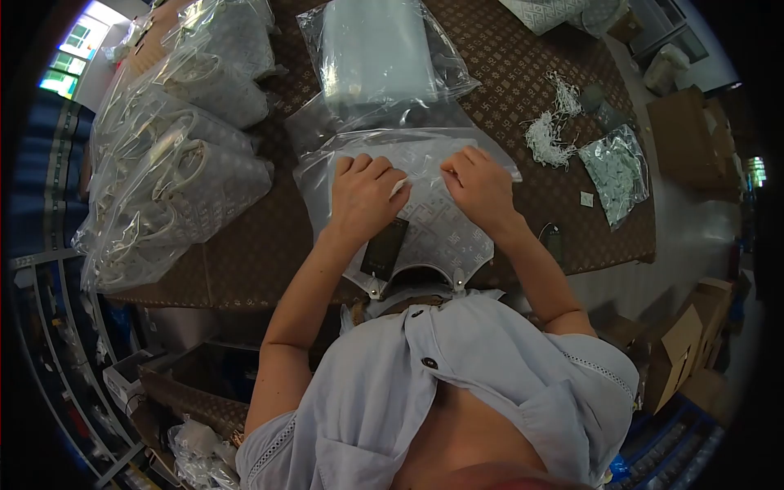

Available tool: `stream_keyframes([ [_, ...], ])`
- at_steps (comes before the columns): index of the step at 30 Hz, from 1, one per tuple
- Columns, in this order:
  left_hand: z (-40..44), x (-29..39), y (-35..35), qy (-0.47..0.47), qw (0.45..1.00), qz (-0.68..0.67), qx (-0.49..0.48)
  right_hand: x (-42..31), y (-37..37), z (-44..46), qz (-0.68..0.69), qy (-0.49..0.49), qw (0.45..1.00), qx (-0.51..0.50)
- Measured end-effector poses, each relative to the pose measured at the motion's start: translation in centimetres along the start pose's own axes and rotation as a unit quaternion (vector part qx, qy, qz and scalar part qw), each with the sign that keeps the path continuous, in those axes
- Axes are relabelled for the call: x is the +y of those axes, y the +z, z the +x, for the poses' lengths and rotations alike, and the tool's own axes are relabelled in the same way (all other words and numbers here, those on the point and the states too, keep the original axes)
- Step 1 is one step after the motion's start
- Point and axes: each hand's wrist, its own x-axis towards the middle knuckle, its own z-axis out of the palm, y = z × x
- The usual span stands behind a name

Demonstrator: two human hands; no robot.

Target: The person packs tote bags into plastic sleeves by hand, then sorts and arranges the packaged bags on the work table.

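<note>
"Where is the bag [453,233]?"
"It lies flat on the table [588,241], right by the person's tummy. It is pale with shiny shapes on it. Its top end with the round gap points at the shirt [367,392]."

"What is the left hand [363,196] doing?"
"It is over the bag, with its fingers curled. The thumb and a finger pinch a little white bit [401,185]. I can't tell what that is."

"And the right hand [479,186]?"
"It is over the other side of the bag, a bit apart from the left hand. Its thumb and fingers are curled and pressed together. I can't tell if something is in there."

"What is near the hands?"
"A dark tag [385,247] lies on the bag, just below the left hand. Clear plastic [313,192] is around the far end of the bag."

"What else is on the table?"
"A big heap of wrapped bags [184,184] is on the left. A wrapped stack [376,51] is at the far side, past the hands. On the right are white strings [549,140], a packet [616,175] of pale green bits and a small square [586,199]."
</note>
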Motion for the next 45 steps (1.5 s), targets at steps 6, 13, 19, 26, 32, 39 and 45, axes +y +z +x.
stream_keyframes([
  [6,-2.7,-2.2,-1.7,-0.018,0.996,0.055,-0.067,1.1,-0.7,-0.8,-0.023,0.017,0.999,-0.036],
  [13,-5.5,-8.5,-5.2,-0.11,0.972,0.204,-0.044,7.8,-3.7,-0.7,-0.164,0.129,0.978,-0.01],
  [19,-2.2,-7.5,-4.4,-0.2,0.972,0.122,0.0,4.4,-2.4,2.3,-0.207,-0.04,0.978,-0.009],
  [26,-3.7,-6.9,-4.2,-0.184,0.97,0.15,-0.053,7.8,0.5,1.3,-0.185,0.059,0.97,-0.145],
  [32,-7.8,-7.1,-4.1,-0.375,0.898,0.194,-0.124,4.0,-3.1,1.8,-0.153,-0.112,0.981,0.046],
  [39,-9.3,-6.8,-4.7,-0.494,0.869,0.02,-0.021,4.3,0.0,0.1,-0.151,-0.079,0.982,-0.078],
  [45,-10.7,-7.0,-6.7,-0.471,0.853,0.184,-0.129,6.2,0.9,-0.1,-0.144,-0.074,0.981,-0.104],
])
